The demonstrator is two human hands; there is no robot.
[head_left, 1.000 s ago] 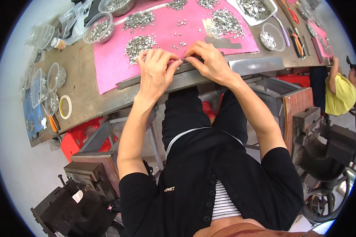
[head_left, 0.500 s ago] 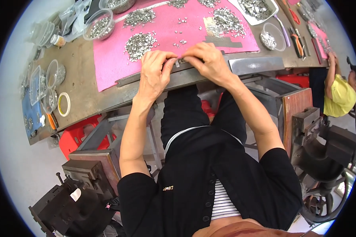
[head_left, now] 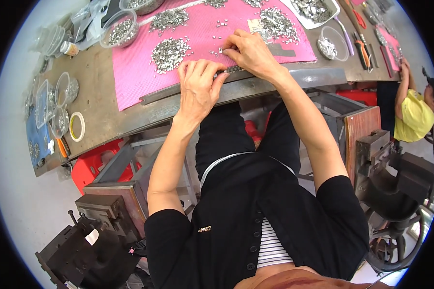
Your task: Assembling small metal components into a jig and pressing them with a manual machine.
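Observation:
At the near edge of the pink mat [head_left: 130, 86], a dark metal bar [head_left: 164, 94] runs along the bench edge, with a row of small metal pieces [head_left: 235, 69] on it. My left hand [head_left: 197, 89] is over the bar, thumb and forefinger pinched at the row's left end; what is between them is mostly hidden. My right hand [head_left: 251, 54] is farther out over the mat. Its thumb and fingertips close together at a few loose silvery pieces [head_left: 220, 50]. A large heap of such pieces [head_left: 170, 55] lies left of them.
More heaps [head_left: 278, 25] sit on the mat's far side. Clear tubs [head_left: 333, 44] [head_left: 119, 32] and a white tray [head_left: 314, 12] hold metal parts. Pliers [head_left: 362, 54] and a tape roll [head_left: 77, 127] lie on the bench. A co-worker in yellow [head_left: 414, 115] is at the far right.
My right hand has lifted off the bar and moved up and away, to the loose pieces on the mat. My left hand has shifted slightly right along the bar.

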